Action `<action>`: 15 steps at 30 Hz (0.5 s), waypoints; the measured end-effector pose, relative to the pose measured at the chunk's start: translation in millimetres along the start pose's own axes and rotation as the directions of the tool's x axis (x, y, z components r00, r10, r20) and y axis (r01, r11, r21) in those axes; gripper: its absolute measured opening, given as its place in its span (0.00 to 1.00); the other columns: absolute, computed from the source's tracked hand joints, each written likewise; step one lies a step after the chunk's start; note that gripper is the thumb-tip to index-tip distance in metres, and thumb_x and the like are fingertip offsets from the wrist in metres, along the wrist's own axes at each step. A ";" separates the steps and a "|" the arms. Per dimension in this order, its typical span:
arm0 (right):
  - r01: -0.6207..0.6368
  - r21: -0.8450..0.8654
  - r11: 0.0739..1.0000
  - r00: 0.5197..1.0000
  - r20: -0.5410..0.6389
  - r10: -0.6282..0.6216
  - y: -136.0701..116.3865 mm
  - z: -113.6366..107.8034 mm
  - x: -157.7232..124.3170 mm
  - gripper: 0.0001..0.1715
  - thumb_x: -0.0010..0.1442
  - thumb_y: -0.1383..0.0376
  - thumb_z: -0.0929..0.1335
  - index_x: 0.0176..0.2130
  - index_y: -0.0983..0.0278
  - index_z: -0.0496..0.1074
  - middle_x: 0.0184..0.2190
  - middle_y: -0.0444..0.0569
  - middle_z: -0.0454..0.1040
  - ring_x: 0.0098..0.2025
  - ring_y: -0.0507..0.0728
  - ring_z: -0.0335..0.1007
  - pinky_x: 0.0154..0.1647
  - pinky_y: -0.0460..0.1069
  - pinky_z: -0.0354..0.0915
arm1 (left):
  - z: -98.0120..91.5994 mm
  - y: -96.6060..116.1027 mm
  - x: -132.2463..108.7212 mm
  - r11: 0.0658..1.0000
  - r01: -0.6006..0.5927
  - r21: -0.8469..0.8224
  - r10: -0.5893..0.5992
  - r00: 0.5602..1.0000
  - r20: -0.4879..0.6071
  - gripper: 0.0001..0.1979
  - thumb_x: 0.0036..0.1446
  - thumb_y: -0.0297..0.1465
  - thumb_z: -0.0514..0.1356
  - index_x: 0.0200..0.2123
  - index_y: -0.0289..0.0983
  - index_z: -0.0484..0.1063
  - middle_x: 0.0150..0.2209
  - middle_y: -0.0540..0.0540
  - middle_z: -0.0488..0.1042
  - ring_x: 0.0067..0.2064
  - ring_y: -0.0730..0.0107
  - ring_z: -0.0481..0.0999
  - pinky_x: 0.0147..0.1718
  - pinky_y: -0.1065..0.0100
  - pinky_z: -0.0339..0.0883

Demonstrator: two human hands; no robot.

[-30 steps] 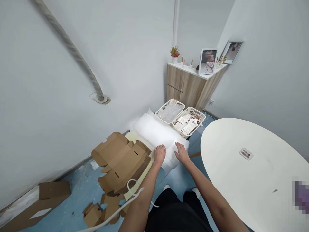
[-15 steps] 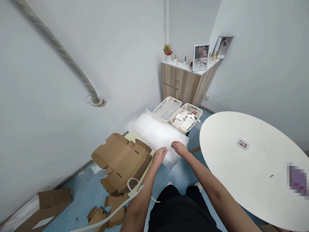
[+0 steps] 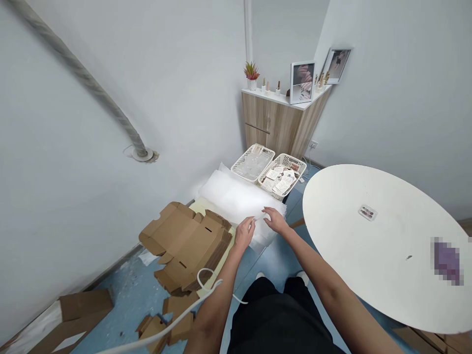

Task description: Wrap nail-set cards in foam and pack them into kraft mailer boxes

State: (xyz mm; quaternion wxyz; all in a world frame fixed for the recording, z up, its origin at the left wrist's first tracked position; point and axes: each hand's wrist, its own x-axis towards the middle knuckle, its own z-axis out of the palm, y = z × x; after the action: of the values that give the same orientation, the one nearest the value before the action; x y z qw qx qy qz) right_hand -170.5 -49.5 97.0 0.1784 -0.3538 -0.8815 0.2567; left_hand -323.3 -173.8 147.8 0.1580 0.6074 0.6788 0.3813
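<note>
A thick pile of soft, translucent white packing sheets [image 3: 236, 194] lies low in front of me. Over its near edge, my left hand [image 3: 244, 233] is closed, thumb and fingers pinched on a thin white packing sheet. Just right of it, my right hand [image 3: 275, 220] reaches over the same edge, with a gap showing between thumb and fingers. A pale strip of sheet shows between the two hands. Exactly where the sheet's edge runs is hard to make out against the white pile.
Flattened cardboard boxes [image 3: 188, 241] are stacked left of the pile. Beyond it stand two white baskets [image 3: 253, 178], one holding printed cards, before a wooden cabinet [image 3: 273, 118]. A round white table [image 3: 342, 236] is on the right. A white cable [image 3: 177, 322] crosses near my left arm.
My right hand's thumb and fingers have come apart from their earlier pinch. My left hand stays at the pile's near edge. The whole view has shifted slightly.
</note>
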 end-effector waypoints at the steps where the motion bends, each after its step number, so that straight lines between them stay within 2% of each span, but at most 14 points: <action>1: -0.012 0.014 1.000 0.999 -0.048 0.012 4.3 -8.3 1.5 0.23 0.56 0.70 0.64 0.52 0.66 0.72 0.55 0.58 0.71 0.57 0.61 0.66 0.59 0.58 0.63 | -1.3 11.1 5.5 0.999 -0.048 -0.018 0.048 0.999 -0.004 0.17 0.68 0.32 0.45 0.49 0.38 0.72 0.45 0.43 0.77 0.48 0.66 0.76 0.48 0.64 0.69; 4: -0.037 0.005 0.999 0.982 -0.188 0.037 25.0 -44.3 1.4 0.21 0.56 0.73 0.61 0.47 0.65 0.74 0.51 0.55 0.75 0.57 0.60 0.68 0.60 0.58 0.63 | 7.4 47.5 21.3 0.982 -0.175 -0.075 0.174 0.985 -0.009 0.17 0.68 0.31 0.45 0.51 0.39 0.70 0.50 0.43 0.76 0.52 0.66 0.74 0.53 0.62 0.67; 6: -0.026 -0.048 0.999 0.964 -0.266 0.012 44.5 -75.1 -6.7 0.24 0.54 0.75 0.60 0.47 0.65 0.74 0.52 0.54 0.74 0.59 0.60 0.65 0.60 0.59 0.62 | 25.3 69.8 29.4 0.965 -0.234 -0.120 0.237 0.971 0.010 0.16 0.68 0.31 0.46 0.50 0.39 0.71 0.51 0.44 0.76 0.54 0.66 0.74 0.56 0.61 0.66; 8: -0.030 -0.114 0.993 0.946 -0.324 -0.008 66.5 -107.4 -23.4 0.26 0.53 0.76 0.60 0.48 0.65 0.73 0.53 0.54 0.73 0.61 0.61 0.62 0.61 0.62 0.62 | 51.5 88.0 34.9 0.955 -0.253 -0.155 0.263 0.964 0.047 0.15 0.67 0.31 0.48 0.47 0.39 0.73 0.50 0.44 0.77 0.53 0.66 0.74 0.56 0.60 0.67; 11: -0.096 -0.208 0.973 0.922 -0.387 0.008 99.5 -150.3 -63.0 0.26 0.55 0.77 0.59 0.50 0.63 0.72 0.55 0.53 0.71 0.65 0.61 0.56 0.62 0.63 0.61 | 99.1 109.5 40.1 0.951 -0.257 -0.172 0.279 0.953 0.122 0.12 0.65 0.30 0.50 0.42 0.39 0.74 0.49 0.44 0.77 0.52 0.64 0.75 0.54 0.58 0.69; 15: -0.249 -0.271 0.930 0.876 -0.472 0.097 140.7 -188.4 -129.0 0.24 0.57 0.78 0.58 0.47 0.62 0.72 0.54 0.52 0.72 0.65 0.60 0.55 0.58 0.61 0.65 | 162.6 138.9 47.4 0.936 -0.287 -0.203 0.336 0.900 0.276 0.11 0.63 0.28 0.52 0.41 0.38 0.74 0.50 0.43 0.77 0.52 0.63 0.75 0.51 0.58 0.71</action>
State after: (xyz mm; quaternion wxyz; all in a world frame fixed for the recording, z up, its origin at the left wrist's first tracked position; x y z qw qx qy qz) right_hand 86.3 6.7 150.0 0.2935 -0.5062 -0.8102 0.0345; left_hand -125.4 -80.0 151.0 0.2455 0.7457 0.5075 0.3553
